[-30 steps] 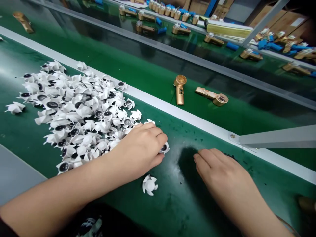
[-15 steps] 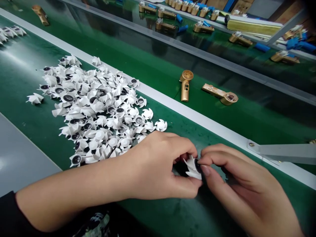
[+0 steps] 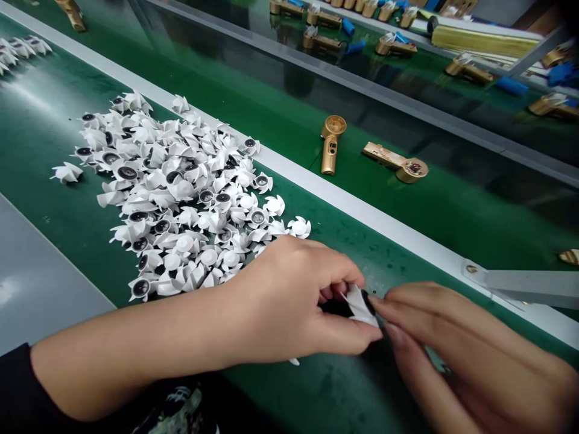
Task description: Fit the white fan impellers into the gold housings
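One white plastic impeller (image 3: 360,305) with a dark hub sits between the two hands, above the green conveyor belt (image 3: 45,199) and just off the near side of the heap. Its blades are tilted up, and the hub faces the right hand.

Left hand (image 3: 289,295): a closed grip, with fingers curled over the impeller's left side and the thumb running beneath it. Right hand (image 3: 456,355): a narrow pinch, with fingertips against the hub edge; the exact contact is partly hidden. A black sleeve (image 3: 18,386) covers the left forearm near the frame edge.

A small white tip (image 3: 294,361) shows on the belt just below the left hand. Beside that hand lies a loose heap of similar impellers (image 3: 176,199), mixed hub-up and hub-down, with a lone one (image 3: 67,173) just off its left edge. A smaller cluster (image 3: 20,47) sits farther along the belt.

Beyond the heap runs a white side rail (image 3: 344,208), with a grey bracket (image 3: 529,281) at right. Past it, two gold metal housings (image 3: 330,144) (image 3: 395,161) lie on a second green belt (image 3: 271,102). Farther off, more gold housings (image 3: 393,45) and blue parts (image 3: 355,43) stand in rows.
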### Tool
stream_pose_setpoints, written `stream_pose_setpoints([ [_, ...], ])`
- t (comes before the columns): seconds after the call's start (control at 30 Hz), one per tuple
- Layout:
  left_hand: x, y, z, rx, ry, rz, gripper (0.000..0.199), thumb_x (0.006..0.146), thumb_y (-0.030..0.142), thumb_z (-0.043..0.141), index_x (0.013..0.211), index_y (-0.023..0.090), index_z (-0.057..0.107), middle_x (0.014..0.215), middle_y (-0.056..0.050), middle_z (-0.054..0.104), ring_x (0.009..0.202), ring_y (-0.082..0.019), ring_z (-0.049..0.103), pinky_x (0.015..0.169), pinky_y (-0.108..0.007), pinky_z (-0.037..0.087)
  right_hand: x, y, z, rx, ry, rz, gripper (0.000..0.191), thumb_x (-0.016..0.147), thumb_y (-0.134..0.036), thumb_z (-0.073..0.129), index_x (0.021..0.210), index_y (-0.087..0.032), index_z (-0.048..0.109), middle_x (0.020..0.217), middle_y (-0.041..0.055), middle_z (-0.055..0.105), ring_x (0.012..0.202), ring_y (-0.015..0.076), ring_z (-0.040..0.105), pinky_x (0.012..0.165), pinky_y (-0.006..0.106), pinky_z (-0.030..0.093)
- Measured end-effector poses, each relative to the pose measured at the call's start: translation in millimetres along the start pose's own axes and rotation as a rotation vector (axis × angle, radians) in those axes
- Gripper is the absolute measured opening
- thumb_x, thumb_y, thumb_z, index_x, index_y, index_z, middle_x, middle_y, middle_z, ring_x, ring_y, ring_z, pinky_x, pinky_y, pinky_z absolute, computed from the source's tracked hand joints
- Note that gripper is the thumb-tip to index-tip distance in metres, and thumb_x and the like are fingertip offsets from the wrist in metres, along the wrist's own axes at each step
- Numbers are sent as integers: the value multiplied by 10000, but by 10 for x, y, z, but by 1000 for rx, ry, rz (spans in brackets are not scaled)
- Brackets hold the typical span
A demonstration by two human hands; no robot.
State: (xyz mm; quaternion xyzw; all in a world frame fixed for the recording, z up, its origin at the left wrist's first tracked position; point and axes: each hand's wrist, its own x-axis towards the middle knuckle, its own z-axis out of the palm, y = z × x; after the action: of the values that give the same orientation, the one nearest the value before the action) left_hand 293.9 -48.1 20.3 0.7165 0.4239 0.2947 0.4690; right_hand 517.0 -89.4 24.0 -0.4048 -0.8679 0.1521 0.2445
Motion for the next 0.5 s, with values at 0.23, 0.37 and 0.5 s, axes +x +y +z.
stream_pose_setpoints([
  [0.23,55,-10,-64,-63,102,-13,242,749,303,828,935,168,753,832,5,688,729,-93,658,658,-177,536,559,444,-153,-157,60,60,247,956,-226,532,1159,-215,674,1109,87,718,1026,255,671,900,402,521],
  [0.37,74,22,-95,-275,84,-136,276,761,291,815,972,178,679,1185,-81,686,875,-142,716,733,-233,614,1344,1307,-98,-418,49,543,802,875,-390,639,1485,59,373,1347,334,550,1142,384,626,886,452,494],
  [0.5,97,64,-114,-414,48,-219,254,748,175,781,952,168,630,886,-32,729,761,-128,714,624,-191,587,1680,1749,-22,-391,-90,534,433,818,-294,681,1153,-21,695,1083,217,711,989,322,696,855,379,504],
])
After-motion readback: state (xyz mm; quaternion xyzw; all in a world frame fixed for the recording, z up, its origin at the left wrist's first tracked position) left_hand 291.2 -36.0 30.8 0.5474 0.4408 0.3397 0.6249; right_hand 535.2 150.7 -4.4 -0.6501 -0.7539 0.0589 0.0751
